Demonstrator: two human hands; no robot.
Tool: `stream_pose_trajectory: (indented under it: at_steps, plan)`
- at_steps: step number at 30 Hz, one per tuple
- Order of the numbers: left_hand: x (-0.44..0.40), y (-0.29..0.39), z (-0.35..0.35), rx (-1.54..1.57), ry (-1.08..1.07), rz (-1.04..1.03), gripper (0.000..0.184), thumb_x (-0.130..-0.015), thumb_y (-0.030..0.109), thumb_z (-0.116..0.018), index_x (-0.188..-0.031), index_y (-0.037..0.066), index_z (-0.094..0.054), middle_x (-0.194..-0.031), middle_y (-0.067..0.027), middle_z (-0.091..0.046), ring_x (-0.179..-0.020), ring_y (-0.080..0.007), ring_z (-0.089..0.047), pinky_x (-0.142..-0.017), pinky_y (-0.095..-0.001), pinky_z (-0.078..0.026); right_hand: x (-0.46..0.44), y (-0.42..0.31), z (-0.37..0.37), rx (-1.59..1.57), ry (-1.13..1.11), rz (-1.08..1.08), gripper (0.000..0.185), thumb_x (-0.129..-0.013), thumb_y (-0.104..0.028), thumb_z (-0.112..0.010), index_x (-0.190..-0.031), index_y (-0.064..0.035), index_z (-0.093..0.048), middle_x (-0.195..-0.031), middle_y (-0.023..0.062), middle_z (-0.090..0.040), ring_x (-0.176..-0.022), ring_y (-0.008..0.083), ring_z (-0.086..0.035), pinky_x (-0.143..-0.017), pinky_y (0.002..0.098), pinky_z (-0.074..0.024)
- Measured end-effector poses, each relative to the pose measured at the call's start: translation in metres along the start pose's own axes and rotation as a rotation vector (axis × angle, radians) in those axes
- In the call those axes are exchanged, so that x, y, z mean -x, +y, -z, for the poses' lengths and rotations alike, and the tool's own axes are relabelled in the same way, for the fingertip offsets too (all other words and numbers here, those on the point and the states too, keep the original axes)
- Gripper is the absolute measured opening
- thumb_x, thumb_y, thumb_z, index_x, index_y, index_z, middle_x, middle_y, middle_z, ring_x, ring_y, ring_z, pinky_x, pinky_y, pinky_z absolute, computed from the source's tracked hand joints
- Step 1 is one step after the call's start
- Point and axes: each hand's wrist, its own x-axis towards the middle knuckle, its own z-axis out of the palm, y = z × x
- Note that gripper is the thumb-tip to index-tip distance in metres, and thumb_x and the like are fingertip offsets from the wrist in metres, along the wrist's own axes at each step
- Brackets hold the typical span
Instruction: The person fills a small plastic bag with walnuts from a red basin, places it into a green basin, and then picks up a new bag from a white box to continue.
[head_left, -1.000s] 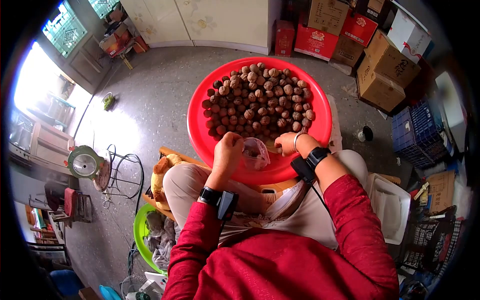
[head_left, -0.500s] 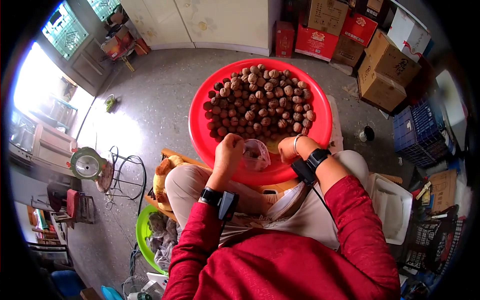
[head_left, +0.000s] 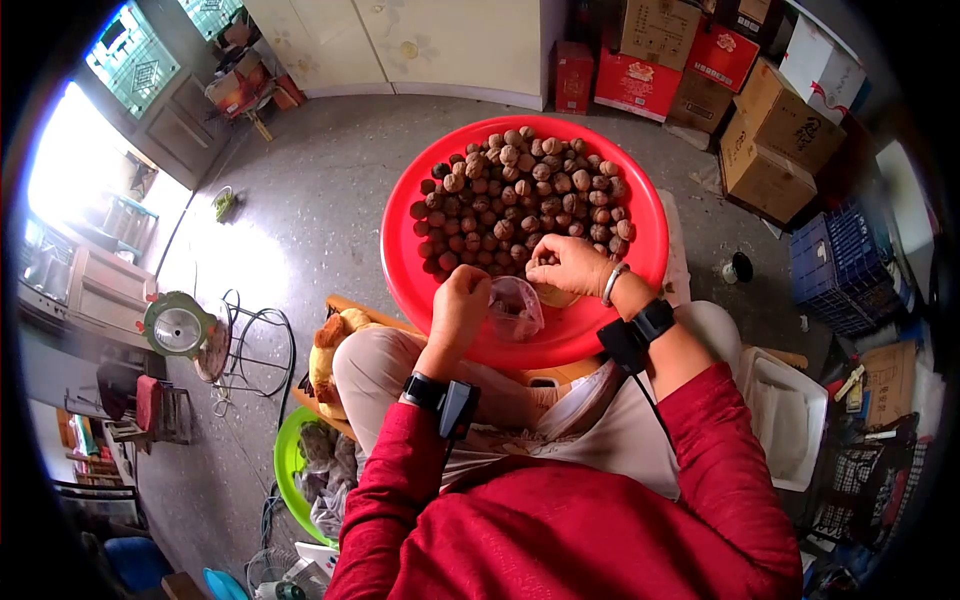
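Many walnuts (head_left: 510, 195) are heaped in a round red basin (head_left: 400, 262) in front of my knees. My left hand (head_left: 460, 303) is closed on the rim of a clear plastic bag (head_left: 514, 308) at the basin's near side; small pieces, hard to make out, lie inside the bag. Just right of the bag, above the near edge of the heap, my right hand (head_left: 572, 268) has its fingertips pinched together. What they hold, if anything, is too small to tell. A pale yellowish patch (head_left: 555, 295) shows beneath my right hand in the basin.
A green basin (head_left: 287, 462) with plastic bags stands at lower left, near a yellow plush toy (head_left: 325, 365). To the right are a white tray (head_left: 785, 420), a blue crate (head_left: 845, 265) and stacked cartons (head_left: 765, 165). A fan (head_left: 180, 324) stands at far left.
My right hand has moved up and to the left, from the basin's right side toward the walnuts near the bag. My left hand has stayed at the bag.
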Motion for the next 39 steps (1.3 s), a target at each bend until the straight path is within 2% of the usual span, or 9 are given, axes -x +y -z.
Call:
stream_pose_trajectory:
  at_steps: [4,12,17,21,26,31,34,36,39]
  plan:
    - [0.001,0.007,0.003,-0.040,-0.017,0.009,0.015,-0.089,0.013,-0.062,-0.095,0.000,-0.065,-0.079,-0.0086,-0.066,-0.070,-0.0133,-0.060,-0.063,-0.0276,-0.050,0.007,-0.018,0.002,-0.175,0.020,0.084,0.028,-0.079,-0.020,-0.074,-0.098,-0.0018,-0.064,-0.089,0.0087,-0.068,-0.085,0.0165,-0.063,-0.079,0.0306,-0.0505]
    - [0.000,0.005,0.001,-0.045,-0.005,0.023,0.018,-0.087,0.015,-0.064,-0.096,-0.001,-0.065,-0.083,-0.0123,-0.068,-0.077,-0.0185,-0.065,-0.070,-0.0305,-0.051,0.010,-0.019,-0.004,-0.109,-0.024,0.169,0.025,-0.083,-0.018,-0.074,-0.100,-0.0031,-0.065,-0.092,0.0039,-0.067,-0.085,0.0105,-0.060,-0.079,0.0267,-0.0498]
    - [0.001,0.008,0.002,-0.082,0.006,0.014,0.017,-0.087,0.014,-0.064,-0.096,0.000,-0.066,-0.084,-0.0126,-0.068,-0.077,-0.0186,-0.065,-0.071,-0.0305,-0.052,0.006,-0.014,-0.001,-0.172,-0.058,-0.047,0.021,-0.083,-0.021,-0.075,-0.092,-0.0034,-0.068,-0.085,0.0023,-0.067,-0.083,0.0087,-0.060,-0.074,0.0262,-0.0493]
    - [0.002,0.011,0.003,-0.077,0.004,0.017,0.017,-0.087,0.014,-0.064,-0.096,0.000,-0.066,-0.085,-0.0127,-0.069,-0.078,-0.0185,-0.065,-0.071,-0.0304,-0.052,0.009,-0.016,-0.001,-0.126,0.010,-0.026,0.018,-0.080,-0.018,-0.074,-0.088,-0.0028,-0.068,-0.078,0.0023,-0.065,-0.074,0.0110,-0.059,-0.068,0.0268,-0.0486]
    - [0.000,0.003,0.001,-0.065,0.016,-0.025,0.017,-0.087,0.015,-0.063,-0.095,0.000,-0.065,-0.080,-0.0138,-0.068,-0.074,-0.0203,-0.065,-0.068,-0.0316,-0.051,0.004,-0.007,-0.003,-0.180,-0.001,0.056,0.028,-0.078,-0.009,-0.069,-0.104,-0.0004,-0.061,-0.082,0.0007,-0.062,-0.075,0.0109,-0.057,-0.073,0.0251,-0.0482]
    - [0.001,0.006,0.001,-0.031,0.021,-0.036,0.017,-0.087,0.016,-0.062,-0.094,0.001,-0.065,-0.076,-0.0152,-0.067,-0.070,-0.0225,-0.065,-0.064,-0.0332,-0.051,0.005,-0.009,-0.005,-0.364,-0.013,0.066,0.028,-0.079,-0.010,-0.070,-0.103,-0.0004,-0.060,-0.085,0.0015,-0.063,-0.080,0.0095,-0.059,-0.077,0.0248,-0.0490]
    - [0.001,0.011,0.002,-0.059,-0.018,0.024,0.018,-0.088,0.014,-0.063,-0.097,-0.002,-0.065,-0.083,-0.0111,-0.067,-0.074,-0.0163,-0.064,-0.067,-0.0293,-0.051,0.008,-0.019,-0.008,-0.408,-0.057,0.088,0.027,-0.081,-0.009,-0.071,-0.104,-0.0009,-0.060,-0.089,0.0016,-0.064,-0.084,0.0095,-0.059,-0.079,0.0249,-0.0494]
    - [-0.003,-0.004,-0.003,0.021,-0.005,0.048,0.017,-0.086,0.016,-0.061,-0.094,0.001,-0.065,-0.077,-0.0157,-0.067,-0.071,-0.0243,-0.066,-0.065,-0.0342,-0.051,0.013,-0.027,-0.009,-0.407,-0.099,0.124,0.025,-0.084,-0.009,-0.071,-0.106,-0.0015,-0.061,-0.094,0.0028,-0.066,-0.088,0.0095,-0.060,-0.080,0.0260,-0.0502]
    - [-0.004,-0.009,-0.004,-0.001,0.012,0.003,0.017,-0.086,0.016,-0.061,-0.094,0.001,-0.065,-0.079,-0.0164,-0.068,-0.074,-0.0266,-0.067,-0.067,-0.0352,-0.052,0.015,-0.030,-0.011,-0.303,-0.142,0.146,0.028,-0.084,-0.012,-0.072,-0.109,-0.0020,-0.062,-0.095,0.0027,-0.067,-0.088,0.0111,-0.061,-0.080,0.0271,-0.0505]
